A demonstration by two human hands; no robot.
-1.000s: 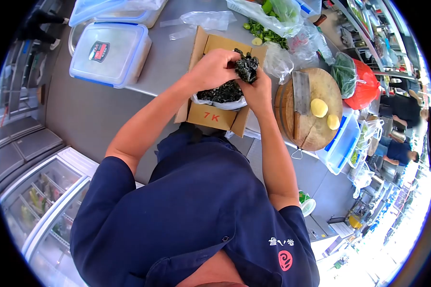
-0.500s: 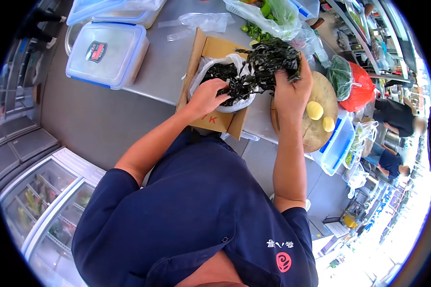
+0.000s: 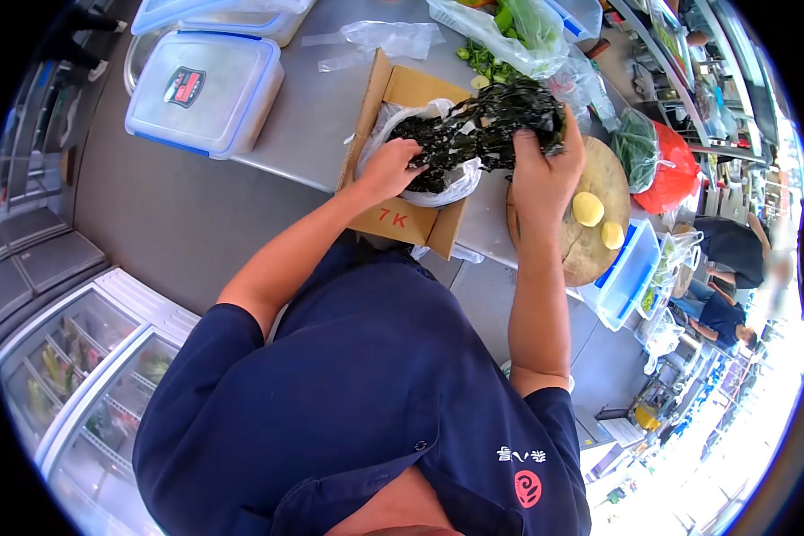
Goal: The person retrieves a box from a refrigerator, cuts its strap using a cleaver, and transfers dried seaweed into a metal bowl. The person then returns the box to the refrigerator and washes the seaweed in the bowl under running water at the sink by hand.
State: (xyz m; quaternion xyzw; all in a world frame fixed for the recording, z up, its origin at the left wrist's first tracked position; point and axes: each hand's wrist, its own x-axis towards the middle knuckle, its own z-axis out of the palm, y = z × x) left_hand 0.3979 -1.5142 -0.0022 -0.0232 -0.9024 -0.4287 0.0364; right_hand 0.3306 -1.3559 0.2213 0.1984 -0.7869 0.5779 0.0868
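Note:
Dark dried seaweed stretches in a ragged clump above an open cardboard box. My right hand grips the clump's right end between thumb and fingers. At its left part, my left hand pinches the seaweed over the box. A white plastic bag lines the box, and more seaweed seems to lie inside it, partly hidden by the held clump. Just right of my right hand, a round wooden chopping board bears a peeled potato-like piece and a smaller pale yellow piece.
A lidded clear container stands at the left of the metal table. Chopped green peppers lie behind the box beside plastic bags. A red bag and a blue-rimmed tub are on the right. Other people stand farther right.
My left hand has closed on the seaweed and shifted slightly left. The clump is now spread wider between both hands, across the box opening.

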